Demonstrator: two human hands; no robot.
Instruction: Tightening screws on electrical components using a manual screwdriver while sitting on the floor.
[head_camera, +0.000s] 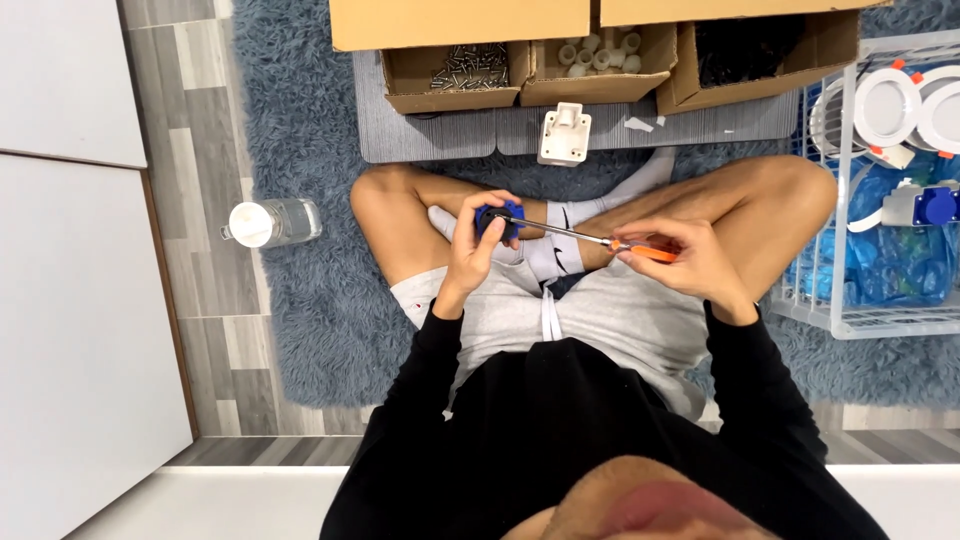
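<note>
Over the lap, left fingers (487, 222) clamp the blue part (500, 217); right fingers (650, 240) clamp the screwdriver (600, 240).

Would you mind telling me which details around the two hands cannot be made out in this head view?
- Blue part: mostly hidden by the left hand; its shape is unclear.
- Screwdriver tip: too small to see where it meets the blue part.
- Orange handle: partly hidden by the right hand.
- Right-hand cardboard box: dark contents too small to identify.
</note>
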